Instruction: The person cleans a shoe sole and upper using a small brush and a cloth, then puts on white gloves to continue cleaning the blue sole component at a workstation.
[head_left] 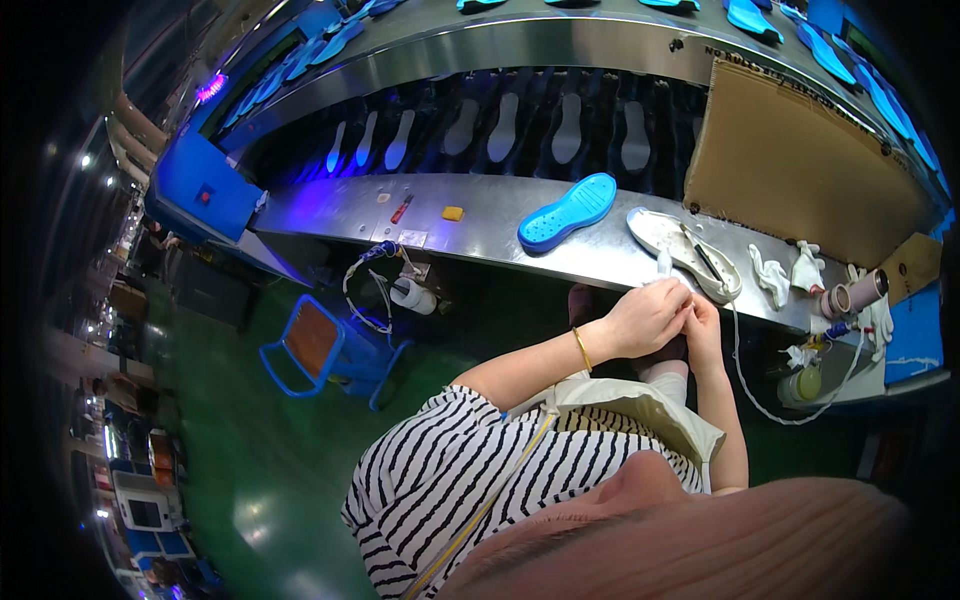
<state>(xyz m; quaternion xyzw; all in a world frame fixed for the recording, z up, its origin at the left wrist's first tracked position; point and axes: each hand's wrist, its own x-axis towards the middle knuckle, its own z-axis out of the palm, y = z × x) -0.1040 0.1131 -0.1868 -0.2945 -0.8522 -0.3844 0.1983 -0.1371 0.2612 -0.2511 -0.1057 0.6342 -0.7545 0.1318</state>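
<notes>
My left hand (648, 318), with a gold bracelet on its wrist, is closed, its fingers bent in against my right hand (703, 328). My right hand is closed too, in a pinch beside it. A small pale bit shows between the fingertips; what it is cannot be made out. Just past the left fingers a piece of white material (665, 264) sticks up by an off-white shoe sole (655, 230). A black pen-like tool (706, 254) lies across that sole. To its left is a blue shoe sole (568, 212). Both soles lie on the metal bench edge (470, 232).
White gloves (770, 277) and thread spools (868, 288) lie to the right, below a cardboard sheet (800, 150). A white cord (738, 350) hangs off the bench. A red-handled tool (402, 208) and yellow block (453, 213) lie left. A blue-framed chair (310, 340) stands behind.
</notes>
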